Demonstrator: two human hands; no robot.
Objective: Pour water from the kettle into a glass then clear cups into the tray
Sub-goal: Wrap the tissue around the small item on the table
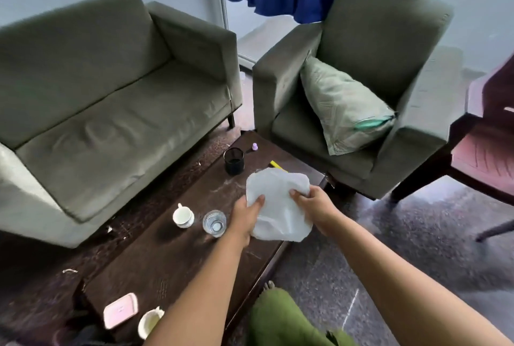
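Observation:
Both of my hands hold a white tray (278, 201) above the right side of the dark wooden coffee table (172, 267). My left hand (246, 216) grips the tray's near left edge with the thumb on top. My right hand (311, 202) grips its right edge. A clear glass (214, 223) with water stands on the table just left of my left hand. A white teacup (183, 216) stands left of the glass. A white kettle (150, 322) is partly visible at the table's near end.
A black mesh cup (234, 161), a small purple object (254, 147) and a yellow item (278, 166) lie at the table's far end. A pink box (121, 309) lies beside the kettle. A green sofa (111, 112), an armchair (356, 95) with a cushion, and a maroon chair (484, 151) surround the table.

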